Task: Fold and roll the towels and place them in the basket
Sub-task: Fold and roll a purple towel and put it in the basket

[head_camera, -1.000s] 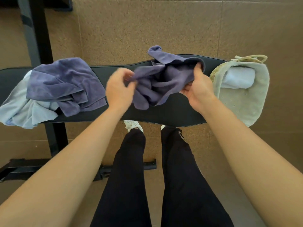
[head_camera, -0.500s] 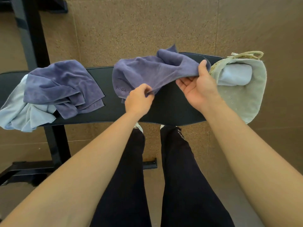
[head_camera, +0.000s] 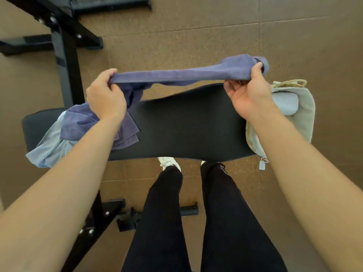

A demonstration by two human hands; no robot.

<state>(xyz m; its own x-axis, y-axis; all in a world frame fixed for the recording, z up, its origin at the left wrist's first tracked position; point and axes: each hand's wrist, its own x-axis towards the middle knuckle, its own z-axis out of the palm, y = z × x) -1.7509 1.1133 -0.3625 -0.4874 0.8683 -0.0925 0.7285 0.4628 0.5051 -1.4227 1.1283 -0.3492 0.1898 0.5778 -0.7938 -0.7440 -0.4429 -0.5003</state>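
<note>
The left hand hid part of the heaped towels; the purple terry towel stretched between it and the right hand, both clamped on its ends above the black padded counter.

A gym or home workout room.

A black padded weight bench serves as the counter, set on a black steel frame with bolted joints and floor feet. The floor is brown speckled rubber or cork-like tiling with visible seams, the kind laid in exercise areas. Small towels lie heaped on the pad, and a fabric basket sits at its end.
</note>
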